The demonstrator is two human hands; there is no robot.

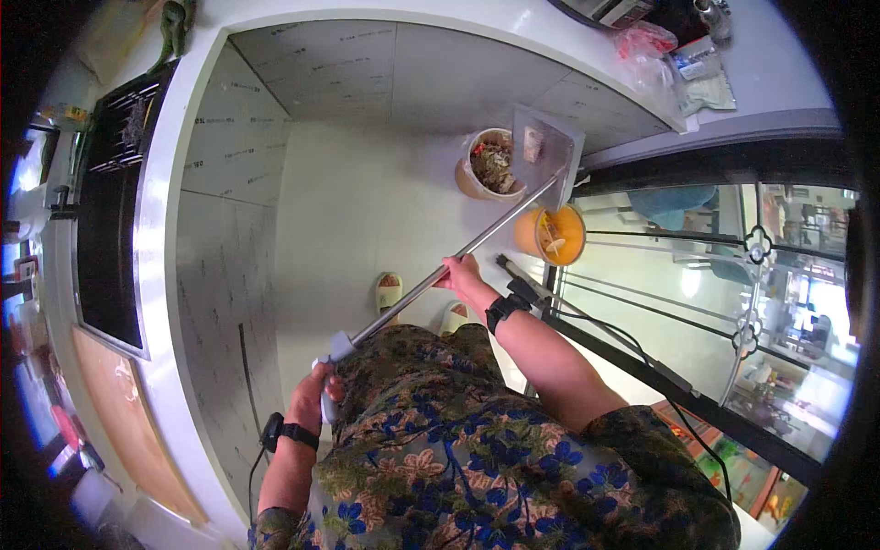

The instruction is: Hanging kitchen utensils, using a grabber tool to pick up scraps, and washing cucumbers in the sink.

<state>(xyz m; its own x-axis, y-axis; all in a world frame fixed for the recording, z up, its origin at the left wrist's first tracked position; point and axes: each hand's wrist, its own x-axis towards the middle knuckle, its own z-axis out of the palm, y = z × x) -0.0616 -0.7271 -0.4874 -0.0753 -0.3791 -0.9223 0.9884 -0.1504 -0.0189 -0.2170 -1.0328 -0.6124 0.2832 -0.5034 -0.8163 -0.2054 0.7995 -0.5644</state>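
Note:
A long-handled dustpan with a translucent pan (546, 148) and a thin metal pole (402, 302) stretches diagonally away from my body. My left hand (311, 399) grips its grey plastic handle close to my lap. Farther along, my right hand (462, 273) is closed around the pole. The pan is tilted up over the right rim of a lined bucket (469, 187) holding mixed refuse (493, 165); whether they touch is unclear. A small pale piece shows in or through the pan. Right of it stands an orange bucket (528, 240) with what looks like a plastic cup (552, 240) inside.
Grey panels (237, 151) line the space under the white counter (161, 206). At right is a framed glass door (653, 275), with a cabled pole (591, 316) leaning along it. Slippers (389, 290) stand on the pale floor (337, 206). Plastic bags (646, 51) lie on the upper counter.

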